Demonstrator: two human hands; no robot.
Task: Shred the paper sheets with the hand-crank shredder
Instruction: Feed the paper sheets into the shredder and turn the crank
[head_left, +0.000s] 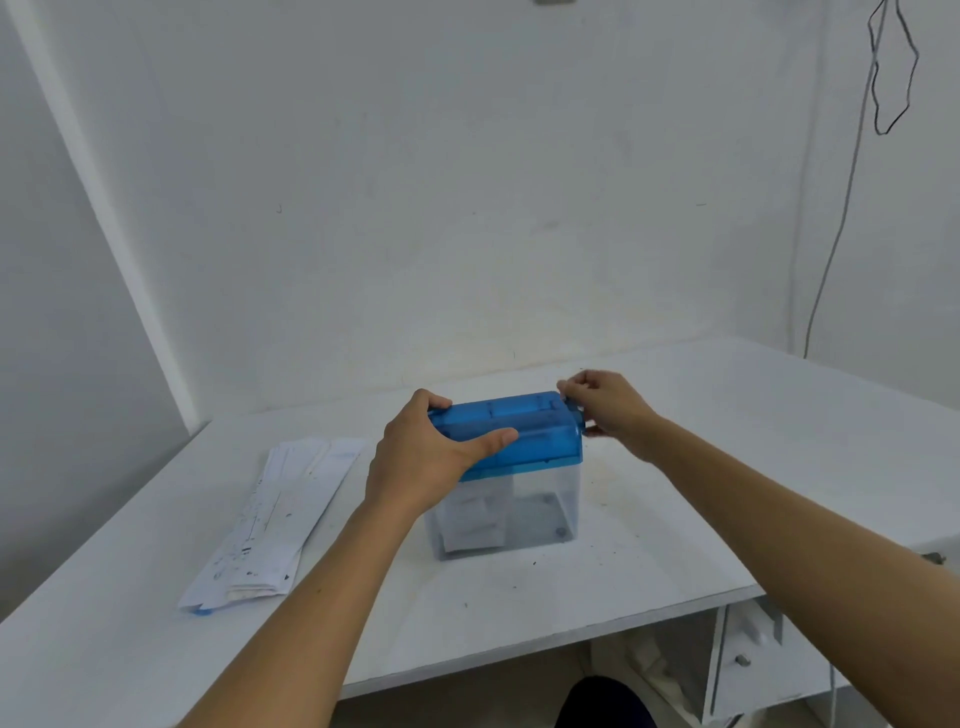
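My left hand (431, 457) clamps the top of the hand-crank shredder (540, 431) on the table (727, 467); my right hand (608, 410) pinches its crank (577, 417). It's light plastic and will probably skid, so I'd press down. The paper sheets (280, 519) lie to its left.

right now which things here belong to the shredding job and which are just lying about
Part of the job:
shredder, gripped by the left hand
its crank, pinched by the right hand
stack of paper sheets to its left
its clear bin, paper inside

Just there:
cable on the wall
drawer unit under the table
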